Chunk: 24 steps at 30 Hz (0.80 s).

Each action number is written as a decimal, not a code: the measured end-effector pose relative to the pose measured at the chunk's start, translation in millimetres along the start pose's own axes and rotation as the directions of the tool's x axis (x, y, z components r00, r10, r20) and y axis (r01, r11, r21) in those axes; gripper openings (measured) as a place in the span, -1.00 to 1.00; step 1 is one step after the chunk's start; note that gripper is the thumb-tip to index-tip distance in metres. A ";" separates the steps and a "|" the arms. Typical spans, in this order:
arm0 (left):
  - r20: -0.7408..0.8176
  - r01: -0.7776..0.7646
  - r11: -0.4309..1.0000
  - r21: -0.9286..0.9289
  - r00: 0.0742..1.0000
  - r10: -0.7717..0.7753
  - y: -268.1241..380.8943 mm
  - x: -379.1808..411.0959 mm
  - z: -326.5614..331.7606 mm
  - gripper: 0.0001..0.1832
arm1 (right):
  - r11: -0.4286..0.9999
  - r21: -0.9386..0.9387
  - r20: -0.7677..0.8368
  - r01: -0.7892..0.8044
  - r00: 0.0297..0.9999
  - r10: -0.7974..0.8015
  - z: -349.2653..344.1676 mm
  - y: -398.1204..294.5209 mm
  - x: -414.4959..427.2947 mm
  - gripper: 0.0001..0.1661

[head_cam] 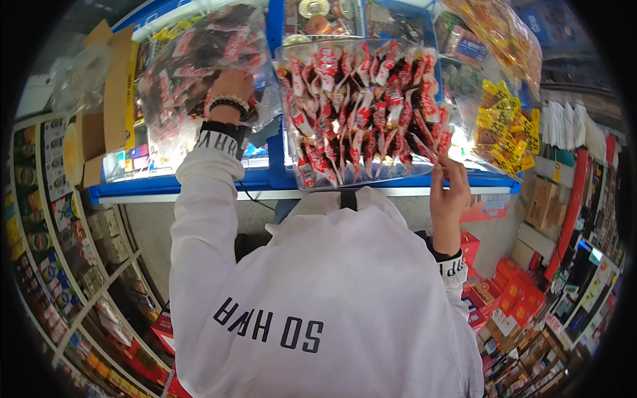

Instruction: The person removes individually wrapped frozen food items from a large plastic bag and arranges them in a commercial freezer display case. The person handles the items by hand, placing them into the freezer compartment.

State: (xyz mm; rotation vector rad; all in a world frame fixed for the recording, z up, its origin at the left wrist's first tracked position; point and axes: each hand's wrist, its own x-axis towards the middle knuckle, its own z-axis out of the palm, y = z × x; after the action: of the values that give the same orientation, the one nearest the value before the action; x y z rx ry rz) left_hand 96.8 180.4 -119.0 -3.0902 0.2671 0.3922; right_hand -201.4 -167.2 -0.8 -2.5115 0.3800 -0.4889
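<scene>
My left hand (231, 88) reaches into a large clear plastic bag (164, 112) of red-and-white snack packets. Its fingers are hidden among plastic and packets, so their grip cannot be made out. To the right, a clear plastic tray (318, 185) holds rows of similar packets standing on edge, packed closely together. My right hand (450, 181) is at the tray's near right corner. Thumb and forefinger pinch the end of a red-and-white snack packet (422, 147) there. Both bag and tray rest on a blue-framed, glass-topped display freezer (278, 166).
Yellow snack packets (505, 132) in clear plastic lie right of the tray, with another filled bag (502, 37) beyond. An opened cardboard box (117, 92) stands at the left. Stocked shelves (82, 298) line the left side; red boxes (517, 293) are stacked at lower right.
</scene>
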 end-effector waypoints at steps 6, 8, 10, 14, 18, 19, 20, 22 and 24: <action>-0.187 -0.038 0.944 0.327 0.977 0.104 12.1 10.2 9.1 -0.80 | 0.998 -0.032 0.076 -0.060 0.995 0.062 2.6 3.5 -3.8 -0.80; -0.334 -0.055 0.934 0.353 0.925 0.180 4.1 3.0 11.1 -0.85 | 0.998 -0.046 0.052 -0.041 0.998 0.043 3.2 5.8 -5.1 -0.79; -0.347 -0.057 0.956 0.289 0.924 0.160 9.5 -22.0 -15.1 -0.85 | 0.996 -0.037 0.013 -0.085 0.996 0.086 5.3 7.6 -4.8 -0.78; -0.584 -0.140 0.984 0.114 0.791 0.180 -7.9 -46.6 -13.9 -0.77 | 0.976 -0.008 -0.040 -0.217 0.975 0.216 10.3 0.4 2.6 -0.74; -0.747 -0.173 0.985 -0.028 0.658 0.095 -8.3 -62.2 -34.9 -0.77 | 0.954 -0.300 -0.040 -0.021 0.999 0.009 11.6 1.9 13.1 -0.77; -0.753 -0.193 0.978 -0.074 0.653 0.072 -9.2 -64.5 -44.9 -0.76 | 0.946 -0.325 -0.030 -0.005 1.000 -0.005 13.5 4.5 15.3 -0.78; -0.759 -0.213 0.970 -0.120 0.650 0.049 -11.2 -66.0 -56.1 -0.76 | 0.937 -0.349 -0.020 0.011 1.000 -0.019 14.7 7.4 16.7 -0.79; -0.728 -0.214 0.959 -0.184 0.686 0.013 -35.6 -74.1 -67.0 -0.75 | 0.933 -0.355 -0.017 0.056 0.998 -0.066 13.9 8.5 19.5 -0.79; -0.696 -0.206 0.957 -0.206 0.718 0.004 -58.9 -88.2 -77.4 -0.74 | 0.936 -0.345 -0.010 0.066 0.997 -0.074 11.8 11.4 17.7 -0.79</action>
State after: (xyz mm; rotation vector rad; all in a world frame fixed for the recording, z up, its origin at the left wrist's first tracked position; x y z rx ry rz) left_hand 41.8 250.3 -22.4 -3.3442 0.4257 -0.8454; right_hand -182.5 -177.4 -11.9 -2.8694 0.4167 -0.5164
